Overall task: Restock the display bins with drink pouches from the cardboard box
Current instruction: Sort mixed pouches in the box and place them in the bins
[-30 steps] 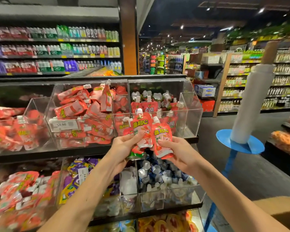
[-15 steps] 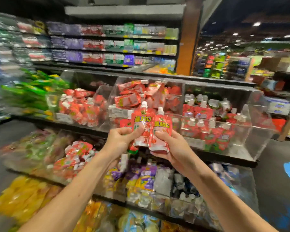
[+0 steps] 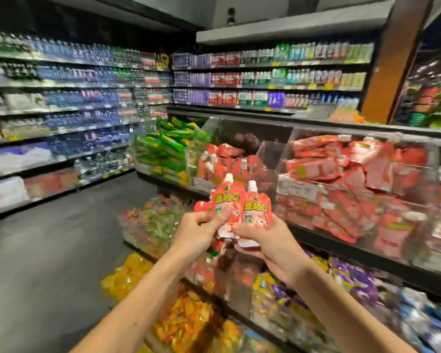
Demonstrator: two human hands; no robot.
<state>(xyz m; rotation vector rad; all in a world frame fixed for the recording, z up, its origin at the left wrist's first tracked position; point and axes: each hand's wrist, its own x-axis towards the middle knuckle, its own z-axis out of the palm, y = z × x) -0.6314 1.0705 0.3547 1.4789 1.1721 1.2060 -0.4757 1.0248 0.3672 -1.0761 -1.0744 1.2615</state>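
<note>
I hold red drink pouches with white caps upright in front of the display. My left hand grips one red pouch, with more red pouch showing behind and below its fingers. My right hand pinches the bottom of a second red pouch beside it. Just behind them a clear bin on the upper tier holds similar red capped pouches. The cardboard box is out of view.
A larger clear bin of flat red packets sits to the right, green packets to the left. Lower bins hold yellow, orange and purple packs. Bottle shelves line the left wall across a grey floor aisle.
The view has swung left, so the display now sits to the right and the bottle aisle has come into sight. Both hands keep hold of the pouches at the same height.
</note>
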